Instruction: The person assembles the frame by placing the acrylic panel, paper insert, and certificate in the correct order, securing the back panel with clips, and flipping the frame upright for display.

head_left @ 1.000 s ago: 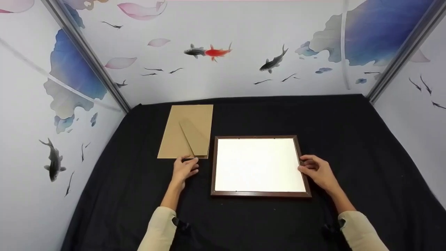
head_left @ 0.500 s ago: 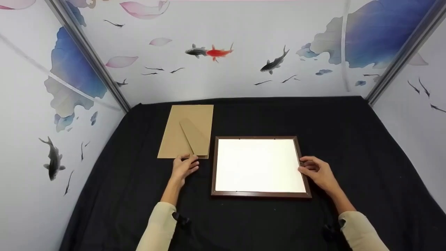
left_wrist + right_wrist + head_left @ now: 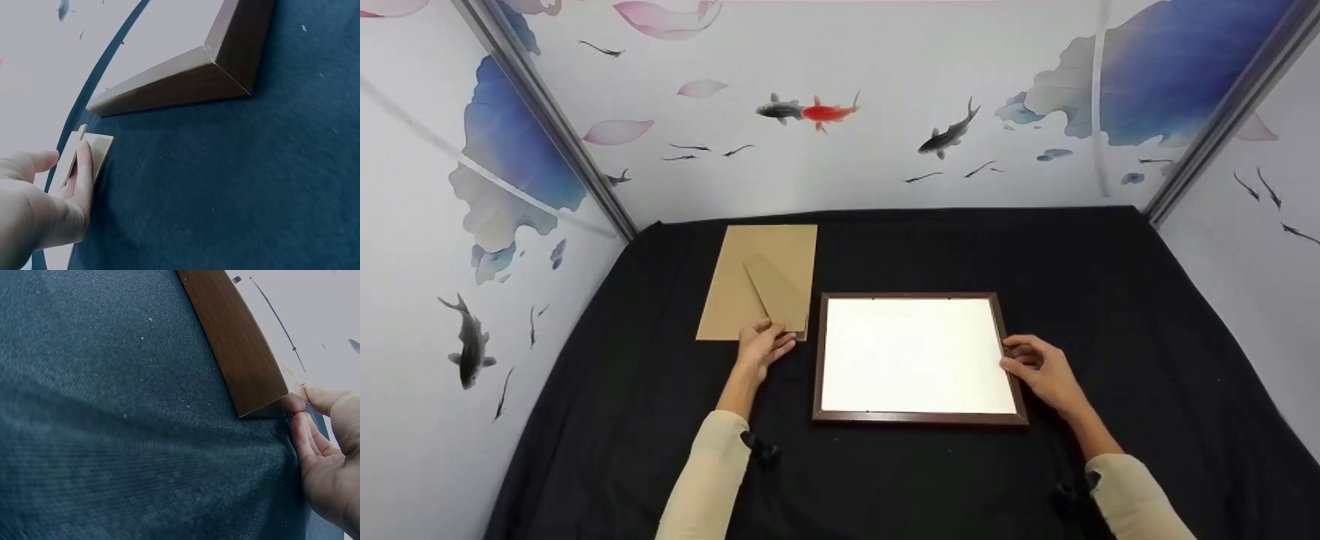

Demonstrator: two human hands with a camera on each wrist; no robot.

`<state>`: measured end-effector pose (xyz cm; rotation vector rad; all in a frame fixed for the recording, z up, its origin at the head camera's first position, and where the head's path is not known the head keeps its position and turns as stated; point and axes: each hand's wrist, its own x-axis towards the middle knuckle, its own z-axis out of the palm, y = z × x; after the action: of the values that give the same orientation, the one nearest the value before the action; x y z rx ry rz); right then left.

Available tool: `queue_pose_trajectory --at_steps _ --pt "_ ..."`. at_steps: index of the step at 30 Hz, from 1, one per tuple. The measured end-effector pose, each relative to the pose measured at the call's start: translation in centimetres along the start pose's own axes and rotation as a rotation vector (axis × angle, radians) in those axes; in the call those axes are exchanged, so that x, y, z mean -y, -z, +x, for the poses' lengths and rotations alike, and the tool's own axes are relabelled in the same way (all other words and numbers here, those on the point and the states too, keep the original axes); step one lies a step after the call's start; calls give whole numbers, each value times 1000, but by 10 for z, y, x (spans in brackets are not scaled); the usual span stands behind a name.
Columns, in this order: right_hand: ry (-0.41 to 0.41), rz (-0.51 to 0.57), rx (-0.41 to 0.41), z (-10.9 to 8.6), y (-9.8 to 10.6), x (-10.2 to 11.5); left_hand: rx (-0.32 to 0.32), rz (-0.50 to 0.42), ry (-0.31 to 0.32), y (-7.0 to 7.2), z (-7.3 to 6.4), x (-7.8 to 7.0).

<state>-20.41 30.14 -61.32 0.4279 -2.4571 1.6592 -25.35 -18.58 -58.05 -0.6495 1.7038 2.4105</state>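
A brown picture frame [image 3: 919, 418] with a bright white panel lies flat on the black cloth. My right hand [image 3: 1041, 369] grips its right side, thumb on the top edge and fingers against the outer side. Left of the frame is a tan backing board [image 3: 720, 300] with a narrow tapered stand flap [image 3: 776, 289] on it. My left hand [image 3: 761, 345] is at the flap's near end. In the left wrist view, the fingers [image 3: 84, 169] reach between the flap and the board, with the thumb on the flap's other side.
Black cloth [image 3: 915, 487] covers the table. White panels [image 3: 885, 60] printed with fish and petals rise at the back and both sides, joined by metal posts [image 3: 1222, 120]. A dark device [image 3: 765, 450] sits at the left wrist.
My left hand has moved slightly forward and right, its fingers now further over the board's near edge at the flap. The right hand and the picture frame have stayed put.
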Motion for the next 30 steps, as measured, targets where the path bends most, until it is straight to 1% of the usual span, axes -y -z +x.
queue_pose_trajectory --at_steps 5,12,15,18,22,25,30 --pt "4 -13 -1 2 -1 2 -19 19 -5 -3 4 0" --pt "-13 -65 -16 3 -1 8 -30 -16 -4 -4 5 -4" --pt "-9 -81 -21 2 -2 15 -28 -23 0 -3 3 -5" --pt "-3 -82 -20 1 -2 28 -27 2 6 1 0 -5" --pt "6 -71 -18 -1 -2 43 -13 41 -5 7 -5 -4" --pt "20 -60 -18 -1 -2 44 -10 62 -17 13 -9 -4" --pt "43 -45 -18 -1 -3 34 10 82 -50 21 -16 -5"
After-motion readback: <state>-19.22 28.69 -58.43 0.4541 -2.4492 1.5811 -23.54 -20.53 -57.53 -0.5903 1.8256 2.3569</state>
